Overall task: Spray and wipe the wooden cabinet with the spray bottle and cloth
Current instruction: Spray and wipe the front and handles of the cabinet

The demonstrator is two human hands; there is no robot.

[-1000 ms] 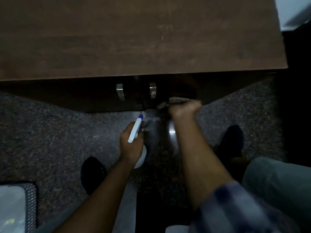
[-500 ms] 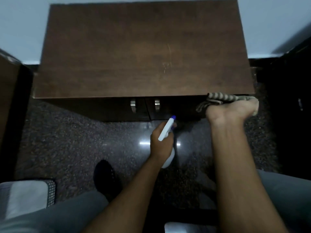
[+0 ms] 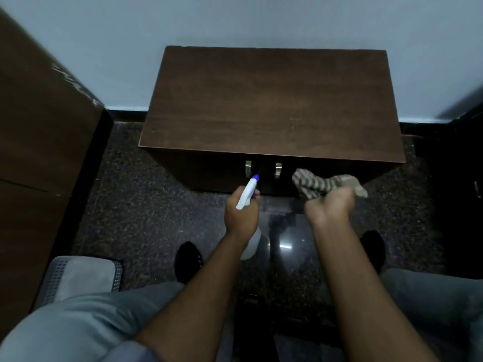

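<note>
**Bottle and cloth held up before the cabinet doors**

The dark brown wooden cabinet (image 3: 269, 100) stands against the pale wall (image 3: 235, 19), its flat rectangular top bare and its shadowed front facing the person. Two small metal door handles (image 3: 263, 169) sit side by side just under the near edge of the top.

The left hand (image 3: 241, 214) is wrapped around the neck of a white plastic spray bottle with a blue nozzle (image 3: 247, 195); the nozzle points toward the cabinet front, just below the left handle, and the bottle's rounded body hangs below the wrist. To its right, the right hand (image 3: 330, 209) is clenched on a bunched grey-and-beige striped cloth (image 3: 317, 185), which sticks out toward the right door; whether it touches the wood cannot be told.

Below lies a dark speckled polished floor (image 3: 146, 210). A tall brown wooden panel (image 3: 39, 131) rises at the left, and a grey padded seat with a mesh edge (image 3: 83, 276) sits near left.
</note>
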